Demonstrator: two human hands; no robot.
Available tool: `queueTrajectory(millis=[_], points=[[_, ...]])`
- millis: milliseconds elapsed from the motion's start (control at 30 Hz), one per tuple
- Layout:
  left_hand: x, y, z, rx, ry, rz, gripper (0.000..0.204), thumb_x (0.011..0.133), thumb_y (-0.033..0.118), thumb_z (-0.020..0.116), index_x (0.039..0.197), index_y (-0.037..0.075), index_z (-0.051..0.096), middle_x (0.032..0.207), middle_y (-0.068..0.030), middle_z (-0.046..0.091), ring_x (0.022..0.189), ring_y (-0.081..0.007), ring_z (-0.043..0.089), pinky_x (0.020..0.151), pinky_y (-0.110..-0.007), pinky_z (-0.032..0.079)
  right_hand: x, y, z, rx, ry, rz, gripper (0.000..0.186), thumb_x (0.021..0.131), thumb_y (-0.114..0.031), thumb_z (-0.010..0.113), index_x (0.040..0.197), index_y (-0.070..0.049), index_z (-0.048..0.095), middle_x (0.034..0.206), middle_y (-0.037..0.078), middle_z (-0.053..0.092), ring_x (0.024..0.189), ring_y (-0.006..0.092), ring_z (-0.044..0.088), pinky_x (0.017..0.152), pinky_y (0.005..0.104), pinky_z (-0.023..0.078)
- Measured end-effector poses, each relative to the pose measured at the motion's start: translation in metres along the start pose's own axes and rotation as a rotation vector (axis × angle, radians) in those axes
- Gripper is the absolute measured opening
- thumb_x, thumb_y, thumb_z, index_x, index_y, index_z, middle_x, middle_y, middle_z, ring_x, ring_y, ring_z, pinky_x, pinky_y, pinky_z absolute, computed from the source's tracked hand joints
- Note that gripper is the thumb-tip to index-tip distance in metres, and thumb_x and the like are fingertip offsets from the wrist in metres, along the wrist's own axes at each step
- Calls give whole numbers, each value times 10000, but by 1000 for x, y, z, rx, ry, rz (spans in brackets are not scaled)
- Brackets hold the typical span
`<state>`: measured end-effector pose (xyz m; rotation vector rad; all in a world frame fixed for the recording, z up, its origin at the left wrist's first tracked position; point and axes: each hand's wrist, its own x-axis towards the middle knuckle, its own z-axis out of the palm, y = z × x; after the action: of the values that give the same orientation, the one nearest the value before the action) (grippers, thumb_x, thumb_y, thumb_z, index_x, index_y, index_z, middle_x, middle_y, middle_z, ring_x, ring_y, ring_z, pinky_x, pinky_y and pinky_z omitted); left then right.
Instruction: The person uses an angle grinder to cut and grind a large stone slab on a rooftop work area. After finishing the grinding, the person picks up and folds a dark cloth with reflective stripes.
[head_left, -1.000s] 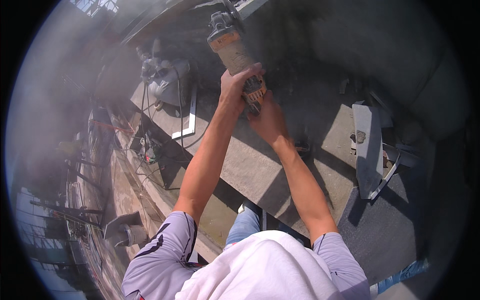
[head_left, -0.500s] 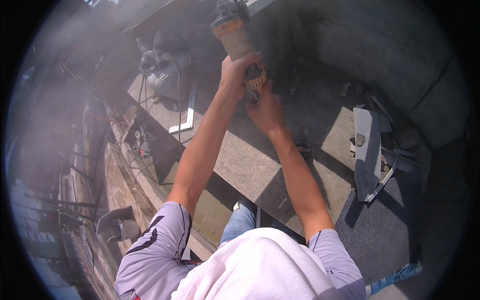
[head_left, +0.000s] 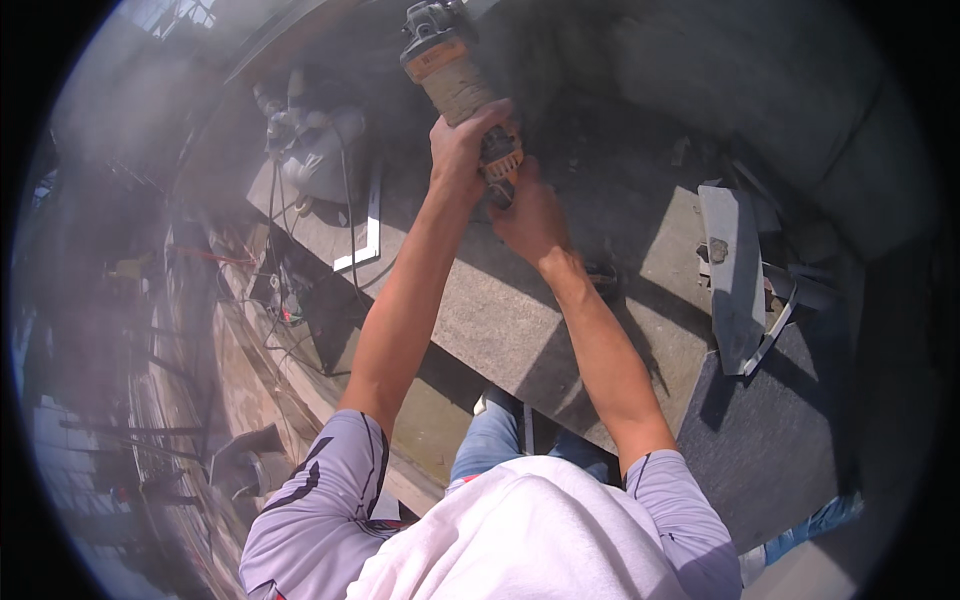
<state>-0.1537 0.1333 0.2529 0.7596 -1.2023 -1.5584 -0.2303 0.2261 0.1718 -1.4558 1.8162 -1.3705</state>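
Note:
Both my arms stretch forward to an angle grinder [head_left: 458, 88] with an orange and black head and a dusty body. My left hand [head_left: 462, 148] wraps round the middle of its body. Behind it, my right hand [head_left: 532, 215] grips the rear end, by the orange vented part. The grinder's head points up and to the left, close to the edge of a slab [head_left: 285, 30] at the top of the view. Its disc cannot be made out. Thick dust hangs around the head and drifts to the left.
A stone slab [head_left: 495, 330] lies below my arms. On it at the far left are a white L-shaped square [head_left: 372, 235], cables [head_left: 348, 190] and a dusty pale bundle [head_left: 325, 150]. Stone offcuts [head_left: 735, 270] rest at the right on a dark slab [head_left: 770, 440]. Timber planks [head_left: 245, 370] run along the left.
The grinder and both hands have shifted slightly left in the view, still gripped the same way. The surroundings have shifted a little too, as my head moved.

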Motion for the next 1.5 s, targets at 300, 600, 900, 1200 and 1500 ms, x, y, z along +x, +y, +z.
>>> queueTrajectory(millis=[300, 600, 900, 1200, 1500], points=[[2, -7, -3, 16, 7, -42, 300, 898, 92, 867, 1127, 10, 691, 978, -90, 720, 871, -223, 751, 746, -389, 609, -1, 17, 9, 24, 1, -8, 599, 908, -150, 783, 1380, 60, 479, 1041, 330, 777, 1022, 544, 752, 835, 594, 618], [11, 2, -5, 7, -34, 9, 285, 893, 108, 856, 1093, 15, 674, 949, -92, 713, 824, -207, 722, 720, -379, 587, 13, 4, 13, 27, 16, 6, 606, 901, -152, 789, 1376, 60, 478, 1000, 350, 771, 992, 556, 748, 805, 613, 618], [19, -2, -12, 3, -73, 11, 313, 922, 112, 832, 1165, -17, 685, 993, -121, 726, 888, -239, 752, 774, -397, 637, 15, 4, 13, 14, 41, -39, 586, 896, -155, 781, 1354, 66, 491, 987, 353, 768, 984, 555, 749, 799, 609, 627], [1, -10, -3, -3, 0, -3, 326, 900, 108, 858, 1142, 4, 664, 988, -103, 705, 859, -220, 742, 738, -384, 619, -1, 14, 10, 23, 19, -13, 548, 900, -152, 778, 1323, 45, 489, 1028, 339, 770, 993, 553, 747, 814, 611, 615], [0, -14, -5, 39, 0, -26, 311, 893, 113, 858, 1121, 12, 672, 970, -98, 708, 860, -216, 739, 743, -386, 617, -2, 17, 8, -21, -9, 3, 604, 926, -175, 788, 1383, 58, 469, 977, 316, 782, 971, 528, 767, 835, 603, 623]])
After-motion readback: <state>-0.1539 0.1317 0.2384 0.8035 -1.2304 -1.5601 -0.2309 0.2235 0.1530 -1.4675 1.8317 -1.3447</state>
